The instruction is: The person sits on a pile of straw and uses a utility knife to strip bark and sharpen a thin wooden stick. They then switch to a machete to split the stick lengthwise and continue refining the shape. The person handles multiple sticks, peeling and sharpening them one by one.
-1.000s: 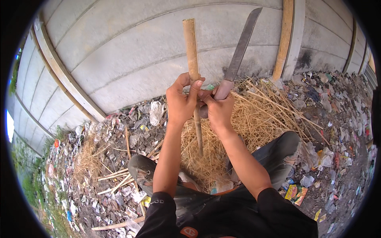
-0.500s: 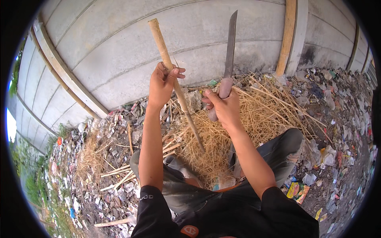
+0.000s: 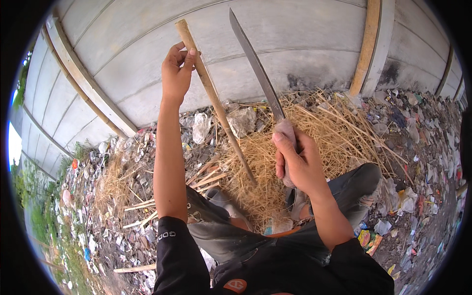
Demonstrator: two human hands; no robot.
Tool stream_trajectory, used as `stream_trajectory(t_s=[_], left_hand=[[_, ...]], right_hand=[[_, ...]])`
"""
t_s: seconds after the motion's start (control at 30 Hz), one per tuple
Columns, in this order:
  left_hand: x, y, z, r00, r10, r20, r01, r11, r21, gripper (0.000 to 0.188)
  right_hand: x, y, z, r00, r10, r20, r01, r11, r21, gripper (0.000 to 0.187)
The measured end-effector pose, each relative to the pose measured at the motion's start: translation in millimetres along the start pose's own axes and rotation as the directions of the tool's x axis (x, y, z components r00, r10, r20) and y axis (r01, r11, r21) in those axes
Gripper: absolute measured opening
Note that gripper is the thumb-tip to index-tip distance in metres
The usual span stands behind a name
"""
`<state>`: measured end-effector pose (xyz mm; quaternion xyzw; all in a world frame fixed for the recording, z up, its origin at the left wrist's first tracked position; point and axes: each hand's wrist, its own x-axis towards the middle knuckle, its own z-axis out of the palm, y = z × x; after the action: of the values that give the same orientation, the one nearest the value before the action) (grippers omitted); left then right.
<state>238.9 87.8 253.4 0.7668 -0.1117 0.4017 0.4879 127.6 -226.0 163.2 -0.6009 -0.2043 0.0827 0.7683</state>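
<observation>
My left hand (image 3: 178, 73) is closed around a bamboo pole (image 3: 216, 102) just below its thick upper end. The pole slants down to the right, and its thin lower end meets the heap of shavings between my legs. A thin strip stands off along the pole's right side. In my right hand (image 3: 301, 160) is a machete (image 3: 259, 69), gripped by its pale, wrapped-looking handle. Its long dark blade points up and to the left, apart from the pole.
Straw-coloured bamboo shavings (image 3: 265, 162) are heaped between my legs and beyond. Split sticks (image 3: 209, 181) lie left of the heap. Scattered litter (image 3: 393, 226) covers the dirt around me. A concrete panel wall (image 3: 314, 29) rises in front, with a wooden post (image 3: 366, 49) against it.
My left hand has slid up the pole and a little left, near its top. My right hand has come down and right, and the machete now tilts left toward the pole.
</observation>
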Motion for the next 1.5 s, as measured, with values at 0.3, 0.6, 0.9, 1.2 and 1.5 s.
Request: stream_trajectory(t_s=[0.3, 0.6, 0.9, 1.2, 1.5], left_hand=[[37.4, 21.0, -17.5, 0.992, 0.115, 0.05, -0.122, 0.979, 0.165, 0.04], [41.6, 20.6, -23.7, 0.992, 0.12, 0.049, -0.128, 0.969, 0.211, 0.042], [39.8, 15.3, -33.5, 0.999, 0.046, 0.022, -0.049, 0.988, 0.148, 0.041], [41.2, 14.8, -39.8, 0.986, 0.165, 0.008, -0.163, 0.961, 0.226, 0.033], [41.0, 18.3, -50.2, 0.986, 0.163, 0.031, -0.164, 0.926, 0.339, 0.038]], right_hand=[[-34.1, -23.7, -8.4, 0.99, 0.078, 0.115, -0.075, 0.997, -0.028, 0.03], [-41.4, -43.6, -1.8, 0.986, 0.092, 0.14, -0.083, 0.994, -0.068, 0.027], [-40.7, -27.3, -0.2, 0.978, 0.129, 0.166, -0.117, 0.99, -0.08, 0.031], [-26.9, -23.2, 2.5, 0.968, 0.153, 0.197, -0.131, 0.984, -0.121, 0.035], [-16.4, 46.2, 18.2, 0.934, 0.272, 0.229, -0.23, 0.954, -0.193, 0.039]])
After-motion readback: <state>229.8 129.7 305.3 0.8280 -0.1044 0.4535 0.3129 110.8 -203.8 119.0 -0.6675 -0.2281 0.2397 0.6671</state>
